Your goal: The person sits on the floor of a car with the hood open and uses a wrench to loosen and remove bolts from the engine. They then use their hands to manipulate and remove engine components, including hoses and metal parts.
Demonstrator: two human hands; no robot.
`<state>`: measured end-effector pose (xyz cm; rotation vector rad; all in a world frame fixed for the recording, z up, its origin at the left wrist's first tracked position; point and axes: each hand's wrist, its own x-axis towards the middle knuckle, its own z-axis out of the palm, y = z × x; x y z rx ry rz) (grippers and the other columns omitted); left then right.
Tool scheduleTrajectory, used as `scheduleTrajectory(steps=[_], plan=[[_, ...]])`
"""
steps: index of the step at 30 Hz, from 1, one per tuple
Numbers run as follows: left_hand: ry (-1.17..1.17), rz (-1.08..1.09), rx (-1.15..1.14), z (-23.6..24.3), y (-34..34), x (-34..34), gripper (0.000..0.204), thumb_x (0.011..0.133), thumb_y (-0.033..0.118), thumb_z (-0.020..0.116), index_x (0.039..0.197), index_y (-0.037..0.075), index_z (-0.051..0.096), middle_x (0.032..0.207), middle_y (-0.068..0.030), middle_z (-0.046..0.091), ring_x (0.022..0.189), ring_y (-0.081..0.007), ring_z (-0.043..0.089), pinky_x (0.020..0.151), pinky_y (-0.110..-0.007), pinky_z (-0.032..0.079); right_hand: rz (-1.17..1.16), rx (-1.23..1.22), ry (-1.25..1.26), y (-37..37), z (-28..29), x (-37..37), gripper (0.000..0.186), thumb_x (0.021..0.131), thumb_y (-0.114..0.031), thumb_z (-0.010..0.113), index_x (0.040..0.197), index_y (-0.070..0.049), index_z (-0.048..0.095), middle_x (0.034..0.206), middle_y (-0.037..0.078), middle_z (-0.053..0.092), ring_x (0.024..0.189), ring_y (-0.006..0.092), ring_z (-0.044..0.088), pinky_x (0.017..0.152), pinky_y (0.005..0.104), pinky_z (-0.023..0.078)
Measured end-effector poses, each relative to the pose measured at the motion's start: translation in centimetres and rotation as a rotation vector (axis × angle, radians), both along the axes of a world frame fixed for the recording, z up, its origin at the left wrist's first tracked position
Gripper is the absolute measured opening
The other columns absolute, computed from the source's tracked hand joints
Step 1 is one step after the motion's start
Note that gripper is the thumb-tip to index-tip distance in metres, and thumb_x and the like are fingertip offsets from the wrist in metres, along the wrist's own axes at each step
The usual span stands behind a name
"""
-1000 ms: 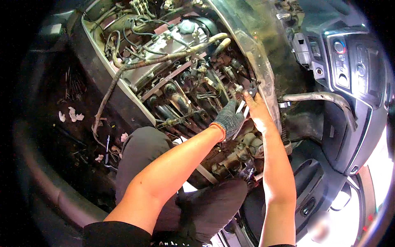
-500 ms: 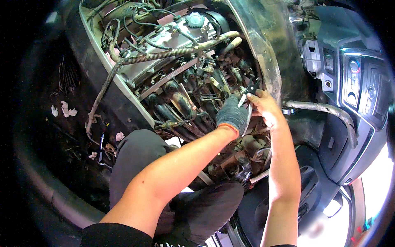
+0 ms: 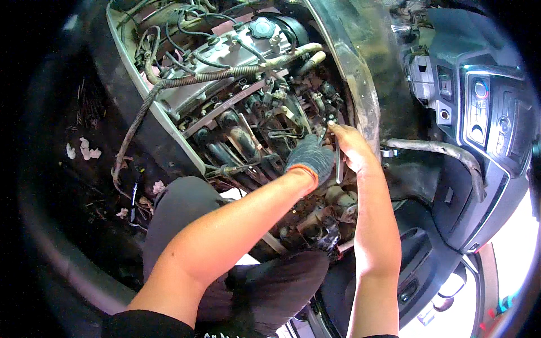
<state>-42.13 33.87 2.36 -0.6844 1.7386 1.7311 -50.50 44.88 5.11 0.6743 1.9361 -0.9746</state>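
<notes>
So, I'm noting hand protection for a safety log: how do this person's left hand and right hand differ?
The left hand wears a dark grey glove with an orange cuff; the right hand is bare. The right hand is nearer the pale right-side metal edge, while the left hand is farther from it. Both are close together, near a slim silver handle.
</notes>
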Motion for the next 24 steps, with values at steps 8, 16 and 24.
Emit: scheduleTrajectory(steps=[8, 16, 24], plan=[[0.036, -0.262, 0.000, -5.6, 3.4, 0.4, 0.027, 0.085, 0.017, 0.059, 0.107, 0.005, 0.069, 0.107, -0.0241, 0.069, 0.102, -0.0422, 0.066, 0.085, -0.046, 0.054, -0.126, -0.048, 0.025, 1.1, 1.2, -1.0, 0.031, 0.099, -0.036, 0.058, 0.103, -0.007, 0.065, 0.074, -0.001, 0.060, 0.056, 0.0096, 0.051, 0.046, 0.0238, 0.041], [0.124, -0.322, -0.062, -6.1, 3.7, -0.1, 0.026, 0.085, 0.019, 0.060, 0.105, 0.006, 0.071, 0.102, -0.0234, 0.069, 0.096, -0.0414, 0.067, 0.080, -0.046, 0.054, 0.027, 0.029, -0.051, 0.8, 2.0, -3.2, 0.021, 0.099, -0.026, 0.060, 0.098, -0.006, 0.065, 0.074, -0.001, 0.059, 0.055, 0.0089, 0.049, 0.046, 0.0249, 0.040], [0.099, -0.201, 0.021, -5.1, 4.0, -0.5, 0.026, 0.083, 0.016, 0.055, 0.102, 0.004, 0.069, 0.098, -0.0250, 0.068, 0.093, -0.0432, 0.065, 0.078, -0.046, 0.051, 0.059, 0.050, -0.061, 1.0, 2.3, -4.3, 0.019, 0.099, -0.024, 0.060, 0.098, -0.004, 0.062, 0.075, 0.000, 0.057, 0.058, 0.0097, 0.047, 0.048, 0.0255, 0.038]])
